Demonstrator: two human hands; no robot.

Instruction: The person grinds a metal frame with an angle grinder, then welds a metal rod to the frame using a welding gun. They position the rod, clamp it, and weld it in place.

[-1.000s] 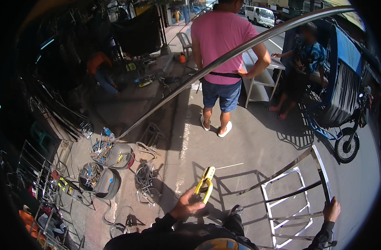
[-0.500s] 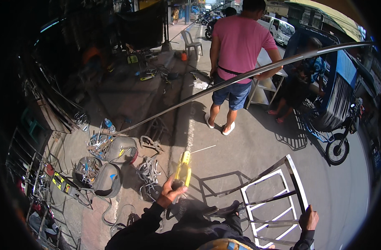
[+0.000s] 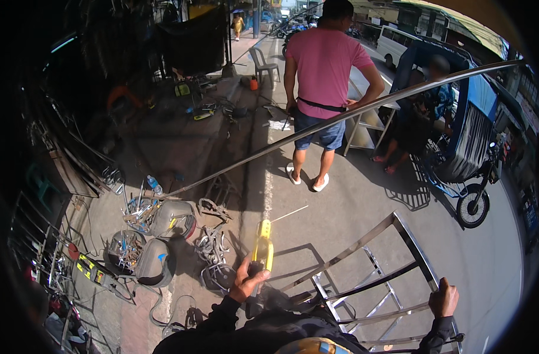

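Note:
My left hand (image 3: pixel 249 279) is wrapped round a yellow welding electrode holder (image 3: pixel 262 243), with a thin pale rod (image 3: pixel 290 213) pointing up and right from its head. On the right, my right hand (image 3: pixel 443 300) is closed round the edge bar of a shiny metal frame (image 3: pixel 412 237) with several crossbars. The frame stands tilted over the pavement in front of me, with its lower part near my body. Its shadow falls on the ground between the two hands.
A long metal tube (image 3: pixel 316 127) slants across the view. Beyond it stands a person in a pink shirt (image 3: pixel 323 71). Open tool containers (image 3: pixel 157 259) and a pile of metal parts (image 3: pixel 211 248) lie to the left. A blue motorcycle with sidecar (image 3: pixel 474 118) is parked at right.
The metal frame has tilted, and its bars now look darker and more spread. The electrode holder has shifted slightly lower in view. The person in pink appears farther left.

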